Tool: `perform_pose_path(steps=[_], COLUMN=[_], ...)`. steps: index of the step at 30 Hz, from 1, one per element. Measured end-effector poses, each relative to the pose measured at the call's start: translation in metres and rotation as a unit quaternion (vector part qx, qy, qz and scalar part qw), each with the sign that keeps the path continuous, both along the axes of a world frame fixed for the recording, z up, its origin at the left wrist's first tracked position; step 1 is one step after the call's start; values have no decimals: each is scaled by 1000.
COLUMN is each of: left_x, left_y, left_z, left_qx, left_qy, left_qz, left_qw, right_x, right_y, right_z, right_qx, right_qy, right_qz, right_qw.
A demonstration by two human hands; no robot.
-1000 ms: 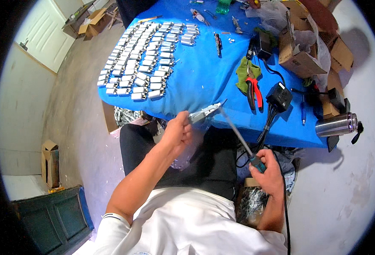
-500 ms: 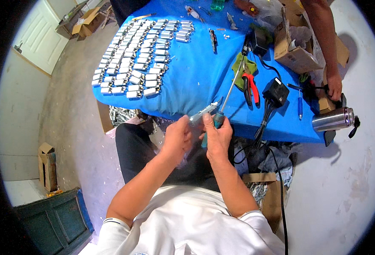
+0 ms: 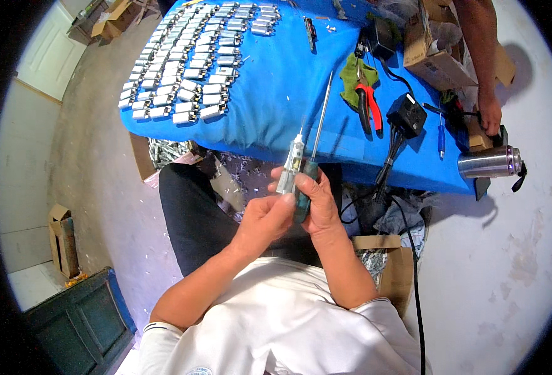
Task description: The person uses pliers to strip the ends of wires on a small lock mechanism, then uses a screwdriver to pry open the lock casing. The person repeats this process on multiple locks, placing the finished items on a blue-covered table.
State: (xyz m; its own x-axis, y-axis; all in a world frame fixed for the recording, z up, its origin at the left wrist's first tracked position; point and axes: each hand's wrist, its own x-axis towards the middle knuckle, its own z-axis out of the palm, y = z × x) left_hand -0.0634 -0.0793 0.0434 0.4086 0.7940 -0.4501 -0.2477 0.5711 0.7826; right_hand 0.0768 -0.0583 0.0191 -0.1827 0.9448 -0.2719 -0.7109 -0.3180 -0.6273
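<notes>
My right hand [image 3: 318, 203] is closed around the teal handle of a long screwdriver [image 3: 321, 119], whose shaft points away over the table edge. Its thumb and fingers also steady a slim white-and-grey mechanism [image 3: 293, 161] with a thin shaft at its upper end. At the lower end of that mechanism, the fingers of my left hand [image 3: 264, 220] pinch it. Mechanism and screwdriver stand nearly side by side above my lap, the screwdriver on the right. Many small silver motors [image 3: 185, 62] lie in rows on the blue-covered table [image 3: 276, 81].
Red-and-black pliers [image 3: 368, 109] lie on a green cloth [image 3: 349, 78], near a black power adapter [image 3: 407, 115] with cables. A steel flask [image 3: 489, 162] lies at the right edge. Another person's hand [image 3: 491, 117] is beside a cardboard box [image 3: 435, 65]. Boxes of metal parts stand below the table.
The mechanism has swung from slanting rightward to nearly upright, and the screwdriver is steeper too. My left hand has moved down to its lower end. The view has shifted slightly.
</notes>
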Motion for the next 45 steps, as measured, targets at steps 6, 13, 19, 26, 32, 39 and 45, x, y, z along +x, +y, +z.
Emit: perform_pose_path(steps=[6,13,19,26,32,39,45], left_x=[-17,-16,-18,-19,-20,-17,-18], left_y=[-4,4,5,7,3,5,7], left_z=[-14,-11,-25,-18,-26,-18,-17], left_qx=[-76,-56,-95,-84,-78,-137,-134], left_qy=[-79,-68,-67,-69,-31,-95,-54], left_qz=[-30,-46,-61,-63,-52,0,-10], left_qw=[994,995,991,992,995,986,989], right_x=[-5,3,5,-3,0,-5,-2], right_y=[-3,0,6,3,6,5,5], right_z=[-5,-11,0,17,3,17,13], right_qx=[20,17,15,19,-16,-25,-36], right_qy=[6,58,25,-70,-59,-102,-108], right_qz=[24,52,79,28,47,27,42], right_qw=[1000,997,996,997,997,994,993])
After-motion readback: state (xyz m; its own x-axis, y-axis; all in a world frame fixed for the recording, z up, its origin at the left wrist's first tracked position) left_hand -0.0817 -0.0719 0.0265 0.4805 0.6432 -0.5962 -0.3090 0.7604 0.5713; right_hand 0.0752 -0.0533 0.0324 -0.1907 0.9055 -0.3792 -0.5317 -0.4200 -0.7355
